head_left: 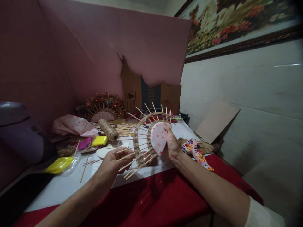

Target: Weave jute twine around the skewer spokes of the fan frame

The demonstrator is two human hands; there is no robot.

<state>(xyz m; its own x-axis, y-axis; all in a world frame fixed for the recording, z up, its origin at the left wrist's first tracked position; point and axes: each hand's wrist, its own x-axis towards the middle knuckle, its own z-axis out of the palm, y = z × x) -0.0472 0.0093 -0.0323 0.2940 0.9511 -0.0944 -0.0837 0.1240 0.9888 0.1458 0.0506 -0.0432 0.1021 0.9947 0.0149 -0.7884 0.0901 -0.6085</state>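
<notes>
Above the table I hold up a half-round woven fan (159,138) made of thin wooden sticks, with two bands of brown twine and a white center dotted in pink. My right hand (172,143) grips the dotted center at its straight edge, thumb on the front face. The fingers of my left hand (119,159) close around the stick ends on the lower left side, near the outer twine band. Some left fingertips lie behind the sticks and are partly hidden.
Behind stand a finished-looking fan with small flowers (103,110) and a torn cardboard sheet (151,94). A twine spool (108,129), loose sticks (124,129), yellow packets (99,141) and dotted cloth (73,124) lie left. A flower-patterned piece (195,151) lies right.
</notes>
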